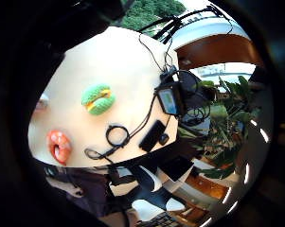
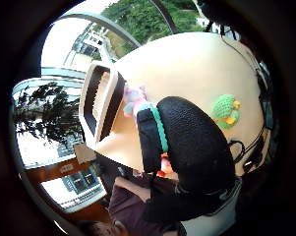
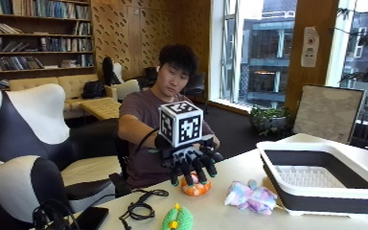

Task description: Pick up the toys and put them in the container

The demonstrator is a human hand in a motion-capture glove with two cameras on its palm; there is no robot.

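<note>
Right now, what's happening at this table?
A person is clearing toys into the container, a dark bin with a white rim that looks empty so far. The gloved right hand hangs over the orange toy, fingers spread and pointing down, fingertips at or just above it, not closed round it. The pastel plush toy lies beside the container, and the green toy sits near the table's front edge. Nothing is held.

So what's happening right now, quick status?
Hand open, fingers down over orange toy. Pastel toy and green toy on table, container empty. Nothing in the way.
</note>
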